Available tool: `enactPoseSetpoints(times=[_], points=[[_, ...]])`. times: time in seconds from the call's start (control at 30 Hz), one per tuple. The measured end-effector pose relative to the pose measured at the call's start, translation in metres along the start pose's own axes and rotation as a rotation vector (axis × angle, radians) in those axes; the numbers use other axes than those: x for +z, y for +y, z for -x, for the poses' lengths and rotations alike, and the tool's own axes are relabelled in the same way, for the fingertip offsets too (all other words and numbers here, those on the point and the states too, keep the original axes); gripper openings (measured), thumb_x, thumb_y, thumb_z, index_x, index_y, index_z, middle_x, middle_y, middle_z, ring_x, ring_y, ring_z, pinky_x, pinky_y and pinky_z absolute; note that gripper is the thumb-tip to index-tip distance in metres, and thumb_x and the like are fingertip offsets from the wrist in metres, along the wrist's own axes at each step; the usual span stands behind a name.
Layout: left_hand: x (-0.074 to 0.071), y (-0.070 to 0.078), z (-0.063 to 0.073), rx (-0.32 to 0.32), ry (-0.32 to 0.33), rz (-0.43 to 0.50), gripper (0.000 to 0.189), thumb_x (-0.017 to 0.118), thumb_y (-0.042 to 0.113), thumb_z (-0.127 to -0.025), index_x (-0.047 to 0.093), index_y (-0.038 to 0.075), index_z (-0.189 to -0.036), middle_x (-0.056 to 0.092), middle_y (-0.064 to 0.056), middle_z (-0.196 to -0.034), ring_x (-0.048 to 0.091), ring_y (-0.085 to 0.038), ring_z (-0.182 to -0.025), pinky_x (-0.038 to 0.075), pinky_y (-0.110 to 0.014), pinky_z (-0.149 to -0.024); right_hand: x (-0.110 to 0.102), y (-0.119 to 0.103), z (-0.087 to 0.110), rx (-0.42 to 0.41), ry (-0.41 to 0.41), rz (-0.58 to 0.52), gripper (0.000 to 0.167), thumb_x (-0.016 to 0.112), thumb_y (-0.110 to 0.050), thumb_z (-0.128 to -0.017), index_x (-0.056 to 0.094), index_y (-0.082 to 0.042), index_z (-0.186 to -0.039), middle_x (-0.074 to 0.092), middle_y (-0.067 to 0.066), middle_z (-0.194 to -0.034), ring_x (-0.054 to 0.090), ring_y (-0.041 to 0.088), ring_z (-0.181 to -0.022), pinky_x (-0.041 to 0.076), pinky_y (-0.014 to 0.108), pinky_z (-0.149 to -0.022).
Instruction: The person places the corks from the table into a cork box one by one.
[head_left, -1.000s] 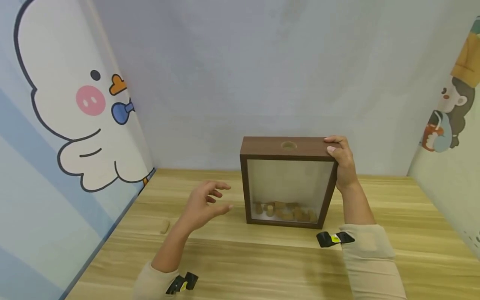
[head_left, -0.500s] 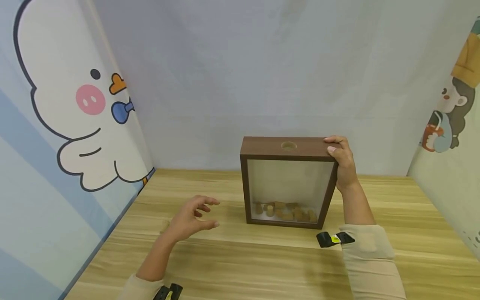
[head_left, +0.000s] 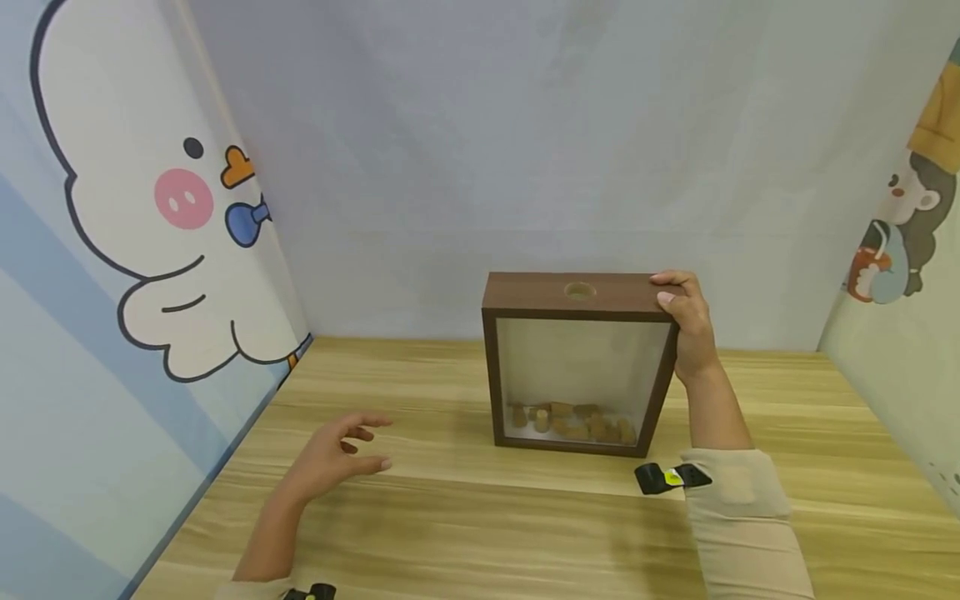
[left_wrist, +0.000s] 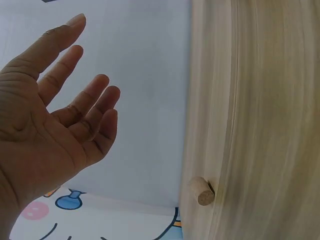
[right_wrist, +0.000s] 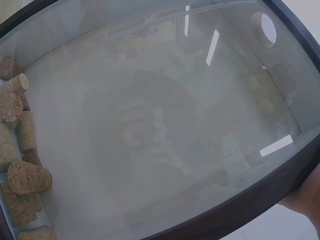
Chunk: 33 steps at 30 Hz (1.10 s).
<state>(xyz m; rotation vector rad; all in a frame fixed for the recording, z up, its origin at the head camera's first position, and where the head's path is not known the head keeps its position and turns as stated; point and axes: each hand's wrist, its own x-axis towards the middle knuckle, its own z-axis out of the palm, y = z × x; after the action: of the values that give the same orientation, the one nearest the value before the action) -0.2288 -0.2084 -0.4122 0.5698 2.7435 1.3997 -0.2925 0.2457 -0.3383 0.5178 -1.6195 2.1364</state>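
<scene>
A dark brown wooden shadow box (head_left: 525, 292) with a clear front stands upright on the table. Several corks (right_wrist: 30, 177) lie along its bottom, and a round hole (head_left: 581, 291) opens in its top. My right hand (head_left: 692, 323) grips the box's upper right corner, thumb and fingers over the top edge. Off to the left, my left hand (head_left: 330, 457) hovers above the table, holding nothing, fingers loosely bent and thumb apart. One loose cork (left_wrist: 202, 191) lies on the tabletop in the left wrist view; in the head view the left hand and forearm hide it.
The light wood-grain table (head_left: 480, 533) meets a plain pale backdrop (head_left: 450, 167) just behind the box. A wall with a cartoon bird (head_left: 112, 200) borders the left side, another printed wall (head_left: 885, 333) the right. Black straps with small cameras (head_left: 671, 477) sit on both wrists.
My left hand has drawn away from the box, leftward and nearer to me, and now covers the loose cork in the head view. The right hand and the box stay in place.
</scene>
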Motion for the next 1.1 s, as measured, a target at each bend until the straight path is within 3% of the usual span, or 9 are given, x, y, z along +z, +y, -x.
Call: enactPoseSetpoints(times=[0.33,0.53,0.7,0.93,1.1], points=[[-0.009,-0.028,0.017,-0.072,0.017,0.061,0.053,0.08,0.015,-0.075,0.059,0.008,-0.123,0.053,-0.014,-0.123,0.051,-0.035,-0.104,0.045,-0.044,-0.08,0.0,0.001,0.0,-0.001,0.0,-0.009,0.019,0.043,-0.012,-0.086,0.056,-0.017,-0.099,0.043,0.009,-0.102,0.045,0.019,-0.086,0.041,0.027,-0.069],[-0.019,-0.053,0.022,-0.152,0.042,0.111,0.055,0.079,0.015,-0.076,0.056,0.009,-0.126,0.048,-0.019,-0.128,0.048,-0.042,-0.109,0.047,-0.041,-0.08,0.001,-0.001,0.0,0.013,0.013,0.018,0.019,0.043,-0.014,-0.086,0.056,-0.019,-0.099,0.041,0.009,-0.106,0.042,0.021,-0.09,0.037,0.03,-0.074],[-0.028,-0.071,0.025,-0.19,0.046,0.127,0.062,0.076,0.013,-0.078,0.049,0.003,-0.133,0.041,-0.027,-0.131,0.047,-0.044,-0.11,0.048,-0.042,-0.079,0.0,-0.002,0.0,0.02,0.012,0.014,0.019,0.043,-0.015,-0.086,0.055,-0.018,-0.099,0.041,0.009,-0.106,0.042,0.021,-0.09,0.037,0.03,-0.074],[-0.035,-0.089,0.022,-0.293,0.014,0.11,0.07,0.076,0.018,-0.079,0.041,0.004,-0.139,0.033,-0.03,-0.136,0.041,-0.047,-0.116,0.045,-0.05,-0.084,0.0,-0.002,0.0,0.021,0.012,0.015,0.019,0.043,-0.014,-0.086,0.056,-0.018,-0.1,0.042,0.009,-0.106,0.044,0.02,-0.089,0.039,0.029,-0.072],[-0.034,-0.1,0.012,-0.314,0.002,0.053,0.073,0.078,0.017,-0.077,0.041,0.001,-0.138,0.038,-0.031,-0.132,0.043,-0.046,-0.115,0.041,-0.053,-0.088,0.0,-0.002,-0.001,0.019,0.01,0.021,0.019,0.043,-0.015,-0.086,0.056,-0.019,-0.1,0.041,0.009,-0.107,0.042,0.021,-0.091,0.036,0.031,-0.075]])
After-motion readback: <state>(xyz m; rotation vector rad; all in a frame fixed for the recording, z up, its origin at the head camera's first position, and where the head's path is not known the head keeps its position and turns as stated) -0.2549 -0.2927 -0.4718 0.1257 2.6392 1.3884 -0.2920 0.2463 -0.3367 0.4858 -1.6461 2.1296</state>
